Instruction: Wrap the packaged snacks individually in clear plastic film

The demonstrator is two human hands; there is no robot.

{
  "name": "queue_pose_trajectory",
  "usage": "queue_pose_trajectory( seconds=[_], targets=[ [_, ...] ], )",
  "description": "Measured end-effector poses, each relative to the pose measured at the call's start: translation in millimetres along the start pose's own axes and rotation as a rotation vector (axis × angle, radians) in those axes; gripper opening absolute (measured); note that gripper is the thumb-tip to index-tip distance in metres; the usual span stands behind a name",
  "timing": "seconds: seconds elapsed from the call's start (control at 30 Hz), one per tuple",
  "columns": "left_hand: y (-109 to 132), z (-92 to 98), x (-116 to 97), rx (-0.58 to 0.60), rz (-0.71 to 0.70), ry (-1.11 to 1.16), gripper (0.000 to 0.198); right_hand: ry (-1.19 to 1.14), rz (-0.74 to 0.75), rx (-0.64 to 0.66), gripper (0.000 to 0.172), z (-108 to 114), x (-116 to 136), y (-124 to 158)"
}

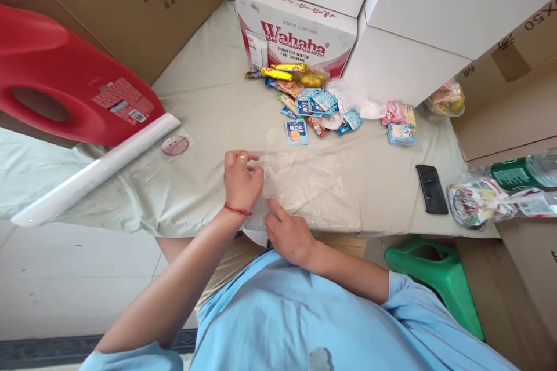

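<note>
My left hand [243,182], with a red cord bracelet and a ring, is closed in a pinch at the left edge of a thin clear plastic film [315,191]. Just below and to its right, my right hand [290,237] has its thumb and index finger closed at the film's near left part, by the table edge. The film lies wrinkled and flat on the cloth to the right of both hands; I cannot tell whether it is a sheet or a bag. Beyond it rests a small blue snack packet [296,132].
Several snack packets [319,101] are heaped before a Wahaba-style carton, printed Wahaha [300,40]. A film roll [100,168], round disc [174,145] and red jug [73,81] are left. A phone [431,189] and bottles [522,174] lie right; a green stool [439,278] stands below.
</note>
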State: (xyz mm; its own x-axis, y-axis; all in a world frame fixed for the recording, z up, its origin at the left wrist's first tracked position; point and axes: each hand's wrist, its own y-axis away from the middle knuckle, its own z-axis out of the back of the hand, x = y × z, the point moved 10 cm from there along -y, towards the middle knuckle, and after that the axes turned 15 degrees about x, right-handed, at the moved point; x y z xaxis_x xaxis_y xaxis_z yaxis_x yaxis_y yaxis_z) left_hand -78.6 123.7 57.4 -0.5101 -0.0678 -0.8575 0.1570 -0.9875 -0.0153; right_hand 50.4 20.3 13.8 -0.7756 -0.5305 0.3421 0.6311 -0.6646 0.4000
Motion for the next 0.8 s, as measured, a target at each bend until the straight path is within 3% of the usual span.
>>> queue_pose_trajectory(
  seconds=[0.07,0.13,0.2,0.27,0.37,0.5,0.63,0.8],
  targets=[
    [8.1,-8.2,-23.3,0.074,-0.052,-0.013,0.017,0.012,-0.015,0.039,0.030,-0.3,2.8,-4.4],
    [13.2,-31.5,-36.7,0.243,-0.081,0.037,0.021,0.009,-0.031,0.099,0.033,-2.6,5.5,-10.7],
    [13.2,-55.7,-33.8,0.382,-0.052,0.074,0.024,0.007,-0.042,0.166,0.034,-6.4,8.0,-16.7],
    [6.1,-68.7,-17.4,0.414,0.011,0.039,0.026,0.012,-0.046,0.189,0.033,-7.6,9.5,-20.0],
    [-10.0,-71.7,7.7,0.363,0.035,-0.070,0.032,0.014,-0.025,0.128,0.036,-3.1,10.5,-19.6],
    [-23.7,-68.7,22.3,0.308,-0.040,-0.147,0.034,0.016,0.011,0.047,0.036,1.1,8.5,-15.1],
    [-32.6,-54.0,28.9,0.174,-0.084,-0.153,0.023,0.010,0.014,0.043,0.028,4.0,6.3,-13.8],
    [-41.4,-31.2,43.1,-0.024,0.020,-0.089,0.020,-0.024,0.043,0.098,0.032,4.8,12.4,-9.5]
  ],
)
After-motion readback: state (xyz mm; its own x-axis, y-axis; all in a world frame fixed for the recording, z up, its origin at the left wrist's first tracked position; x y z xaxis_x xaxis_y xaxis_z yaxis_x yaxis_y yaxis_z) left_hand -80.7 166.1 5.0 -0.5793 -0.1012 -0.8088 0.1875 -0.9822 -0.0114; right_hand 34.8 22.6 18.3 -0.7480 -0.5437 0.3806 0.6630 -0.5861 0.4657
